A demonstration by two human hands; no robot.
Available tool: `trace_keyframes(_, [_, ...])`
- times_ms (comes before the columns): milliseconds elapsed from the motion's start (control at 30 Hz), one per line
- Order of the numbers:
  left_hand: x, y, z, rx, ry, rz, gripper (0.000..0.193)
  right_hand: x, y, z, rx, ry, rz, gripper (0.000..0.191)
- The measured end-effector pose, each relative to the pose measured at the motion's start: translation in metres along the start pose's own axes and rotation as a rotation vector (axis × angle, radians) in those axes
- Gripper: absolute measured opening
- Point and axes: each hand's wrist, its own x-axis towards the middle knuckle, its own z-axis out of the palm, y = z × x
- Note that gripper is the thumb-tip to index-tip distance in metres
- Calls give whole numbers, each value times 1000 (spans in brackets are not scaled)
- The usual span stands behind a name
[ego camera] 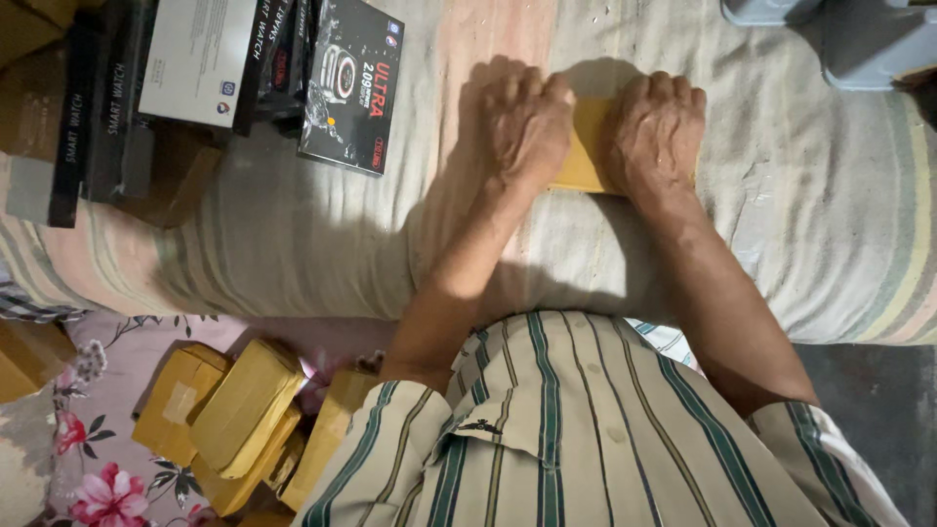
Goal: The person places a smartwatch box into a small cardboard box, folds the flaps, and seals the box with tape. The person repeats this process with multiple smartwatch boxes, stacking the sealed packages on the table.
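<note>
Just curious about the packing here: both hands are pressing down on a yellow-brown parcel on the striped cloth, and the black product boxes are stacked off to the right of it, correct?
Not quite. In the head view, the black product boxes lie to the left of the yellow-brown parcel, not the right. Both the left hand and the right hand do press on it, on the striped cloth.

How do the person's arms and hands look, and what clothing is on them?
Both forearms are bare, and the left hand and right hand wear no gloves, rings or watch. Short sleeves of a cream shirt with dark green stripes end above the elbows.
</note>
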Motion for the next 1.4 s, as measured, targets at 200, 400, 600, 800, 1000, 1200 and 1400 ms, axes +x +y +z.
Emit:
trace_keyframes(200, [-2, 1, -6, 1, 193, 225, 32, 0, -4, 6, 180, 59, -157, 15])
trace_keyframes(400, [-25, -13, -33, -76, 3, 195, 59, -7, -10, -26, 19, -55, 22, 30])
trace_keyframes(600, [-56, -39, -49, -74, 90, 451, 104, -33, -27, -65, 49, -106, -259, 73])
trace_keyframes(800, [-58, -57, -35, 71, 128, 563, 103, -36, -10, -59, 182, -244, -290, 86])
trace_keyframes(1000, [-80, -68, -39, 117, 52, 410, 91, -48, 11, -75, -16, -273, -270, 83])
trace_keyframes(1200, [-61, -30, -14, 82, 22, 456, 88, -39, -19, -47, -52, -275, -346, 81])
trace_keyframes(1400, [-83, -57, -47, 361, 115, 444, 75, -50, -1, -66, 15, -190, -287, 67])
